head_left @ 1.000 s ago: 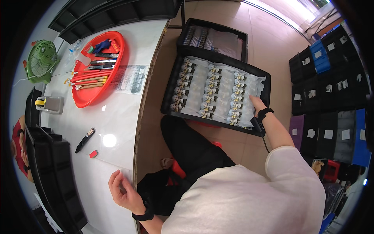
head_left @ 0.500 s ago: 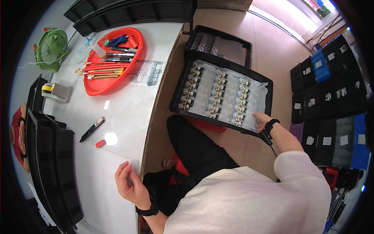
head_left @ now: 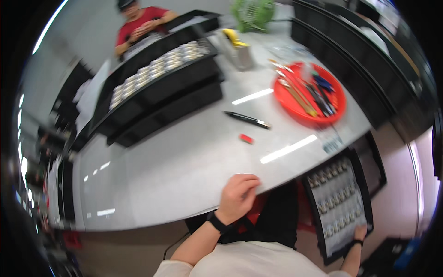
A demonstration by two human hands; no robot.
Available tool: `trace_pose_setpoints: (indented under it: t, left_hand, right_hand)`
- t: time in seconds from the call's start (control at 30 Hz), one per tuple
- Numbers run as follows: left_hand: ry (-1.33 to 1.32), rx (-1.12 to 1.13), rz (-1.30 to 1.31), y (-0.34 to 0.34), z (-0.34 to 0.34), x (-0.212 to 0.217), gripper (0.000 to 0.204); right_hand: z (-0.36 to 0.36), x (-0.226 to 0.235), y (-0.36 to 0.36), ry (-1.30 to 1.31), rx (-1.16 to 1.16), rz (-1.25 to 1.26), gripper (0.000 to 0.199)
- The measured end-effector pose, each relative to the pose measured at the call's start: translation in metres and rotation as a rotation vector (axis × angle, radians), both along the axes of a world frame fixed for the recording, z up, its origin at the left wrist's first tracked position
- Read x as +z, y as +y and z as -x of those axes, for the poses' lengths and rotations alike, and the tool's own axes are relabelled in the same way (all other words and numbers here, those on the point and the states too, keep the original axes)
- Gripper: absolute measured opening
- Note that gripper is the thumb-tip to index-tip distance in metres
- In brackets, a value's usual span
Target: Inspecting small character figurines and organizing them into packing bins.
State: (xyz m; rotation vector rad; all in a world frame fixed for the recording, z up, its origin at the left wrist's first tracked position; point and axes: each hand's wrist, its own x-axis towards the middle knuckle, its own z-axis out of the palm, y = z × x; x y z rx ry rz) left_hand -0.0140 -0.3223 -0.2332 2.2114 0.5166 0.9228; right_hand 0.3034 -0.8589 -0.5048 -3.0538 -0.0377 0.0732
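Observation:
My left hand (head_left: 237, 198) is over the front edge of the white table, with its fingers curled in toward the thumb and nothing visible in them. Low at the right, my right hand (head_left: 360, 232) reaches into the near right corner of a black tray (head_left: 321, 231). Its fingers are small and blurred, so their grip cannot be made out. Three rows of small light-and-dark pieces (head_left: 339, 198) lie in the tray on pale lining. On the table ahead of my left hand are a red eraser-like block (head_left: 246, 138) and a black marker (head_left: 247, 119).
A red round tray (head_left: 309, 121) holds brushes and pens. Behind the marker stand stacked black bins (head_left: 170, 104) filled with small pale pieces. A tape dispenser (head_left: 237, 53) and green fan (head_left: 253, 16) are farther back. Another person (head_left: 140, 28) works across the table. More black bins (head_left: 350, 60) line the right.
My view has swung left, showing more table, the filled bins and the other person. The black tray now appears lower right, with my right hand still at its corner. My left hand stays by the table edge.

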Motion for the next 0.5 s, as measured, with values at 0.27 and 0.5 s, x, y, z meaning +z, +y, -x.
trace_pose_setpoints:
  t: [0.27, 0.5]
  left_hand:
    - [-0.117, -0.044, 0.025, 0.000, -0.003, -0.011, 0.017]
    - [-0.121, -0.042, 0.027, 0.000, -0.004, -0.017, 0.015]
  right_hand:
    - [-0.175, -0.071, 0.067, -0.221, 0.142, -0.154, 0.048]
    - [-0.077, 0.006, 0.052, 0.033, 0.090, 0.084, 0.044]
